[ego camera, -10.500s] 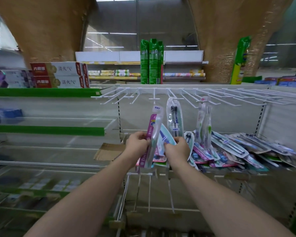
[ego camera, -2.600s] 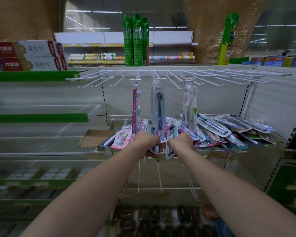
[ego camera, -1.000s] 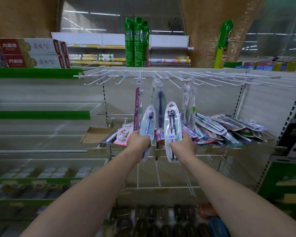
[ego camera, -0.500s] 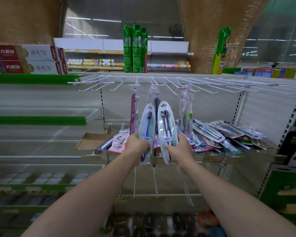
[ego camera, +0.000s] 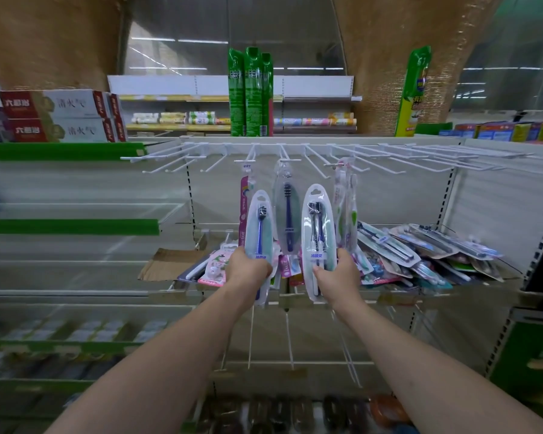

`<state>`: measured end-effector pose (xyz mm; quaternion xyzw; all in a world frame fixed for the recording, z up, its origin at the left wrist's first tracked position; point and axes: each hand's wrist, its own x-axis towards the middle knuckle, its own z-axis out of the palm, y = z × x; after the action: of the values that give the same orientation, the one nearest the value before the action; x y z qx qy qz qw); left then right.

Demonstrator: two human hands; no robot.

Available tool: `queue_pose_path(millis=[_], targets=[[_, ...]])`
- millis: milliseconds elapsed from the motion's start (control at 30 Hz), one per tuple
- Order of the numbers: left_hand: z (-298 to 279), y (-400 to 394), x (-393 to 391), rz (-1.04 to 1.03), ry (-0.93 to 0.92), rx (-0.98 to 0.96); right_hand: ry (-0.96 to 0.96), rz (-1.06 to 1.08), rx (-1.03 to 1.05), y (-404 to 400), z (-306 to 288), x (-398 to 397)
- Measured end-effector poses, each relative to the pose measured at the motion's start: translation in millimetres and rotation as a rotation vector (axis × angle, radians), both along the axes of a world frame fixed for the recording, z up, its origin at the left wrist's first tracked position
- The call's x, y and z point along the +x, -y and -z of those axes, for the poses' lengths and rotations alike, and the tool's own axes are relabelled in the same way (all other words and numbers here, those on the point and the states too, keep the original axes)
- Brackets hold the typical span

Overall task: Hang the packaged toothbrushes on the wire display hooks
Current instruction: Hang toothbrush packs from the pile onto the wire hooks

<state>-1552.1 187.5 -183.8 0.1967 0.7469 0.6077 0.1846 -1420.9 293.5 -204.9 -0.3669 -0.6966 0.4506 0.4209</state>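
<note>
— What are the fingers doing?

— The left hand [ego camera: 247,270] has its fingers curled round the bottom of a clear plastic pack with one dark blue toothbrush [ego camera: 259,228]. The right hand [ego camera: 337,276] pinches the bottom of a clear oval pack with two dark toothbrushes [ego camera: 318,233], thumb on the front.

— Where are the packs?

— Both stand upright in the air, below the white wire hooks [ego camera: 311,158] and in front of three packs already hanging [ego camera: 287,211].

— So which step is this?

— I think it is the lift, with each pack on its way to a hook. Neither is hung yet.

— What comes next?

— Probably raise one pack so the little hole at its top meets a hook tip, then slide it back.

— And the rest?

— A big heap of toothbrush packs [ego camera: 420,252] lies on the shelf behind, waiting.
</note>
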Motion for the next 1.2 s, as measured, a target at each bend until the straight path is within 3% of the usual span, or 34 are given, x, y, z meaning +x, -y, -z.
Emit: queue_pose_path(millis=[533, 833, 1200], targets=[[-4.3, 5.7, -10.3, -0.008, -0.007, 0.010, -0.064, -0.155, 0.128, 12.8, -17.3, -29.8], [-8.2, 9.0, -14.2, 0.073, 0.025, 0.045, -0.119, -0.168, 0.040, -1.4, -23.7, -40.1], [-11.9, 7.2, -18.4, 0.167, 0.053, 0.075, 0.004, -0.144, -0.080, -26.2, -24.9, -64.7]])
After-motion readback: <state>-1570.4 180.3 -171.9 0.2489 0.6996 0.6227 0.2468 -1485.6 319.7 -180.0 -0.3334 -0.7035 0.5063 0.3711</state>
